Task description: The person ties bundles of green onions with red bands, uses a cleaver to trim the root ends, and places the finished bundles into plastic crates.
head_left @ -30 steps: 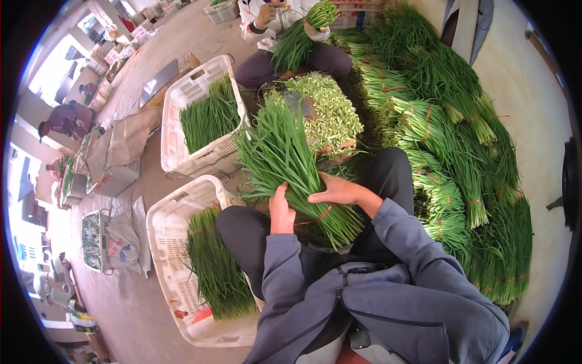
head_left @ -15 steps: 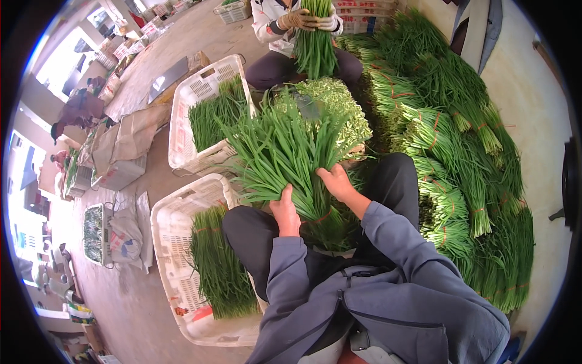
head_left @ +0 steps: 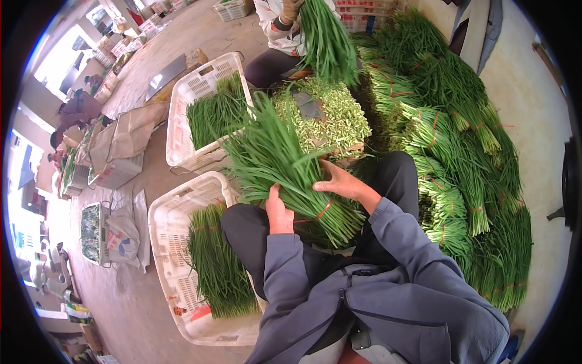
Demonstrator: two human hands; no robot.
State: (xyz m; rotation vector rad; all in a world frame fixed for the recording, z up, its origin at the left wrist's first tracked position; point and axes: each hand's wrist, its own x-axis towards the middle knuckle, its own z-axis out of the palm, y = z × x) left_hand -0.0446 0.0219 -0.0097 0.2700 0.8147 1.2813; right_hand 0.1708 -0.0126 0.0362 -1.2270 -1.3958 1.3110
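White crates [head_left: 170,255] part-filled with green stalks [head_left: 221,267], fingers [head_left: 330,186] holding banded bundle [head_left: 285,170]

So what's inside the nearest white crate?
Long green stalks lie in the crate, a red band across them near the far end. They hide whatever is under them, and the left knee covers part of its right side.
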